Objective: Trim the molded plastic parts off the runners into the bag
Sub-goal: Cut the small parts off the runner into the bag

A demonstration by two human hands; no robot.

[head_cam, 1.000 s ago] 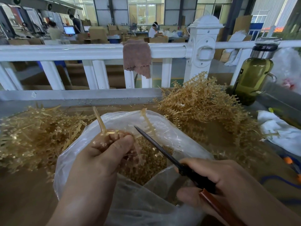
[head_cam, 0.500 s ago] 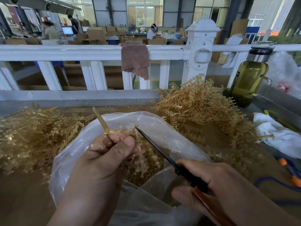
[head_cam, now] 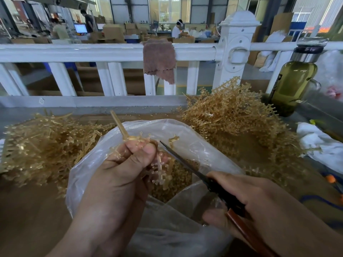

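left hand [head_cam: 118,179], right hand [head_cam: 259,204]: tight grips

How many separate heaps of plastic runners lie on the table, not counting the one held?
2. The left heap lies beside the bag on its left; the right heap lies past its right side, by the bottle. The bag may hide more.

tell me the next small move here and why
Probably slide the blade down along the runner to shear off the parts hanging below the left hand. The right hand has the blade tip close beside the runner, just past the left thumb, and both sit over the open bag, so cut parts should drop in.
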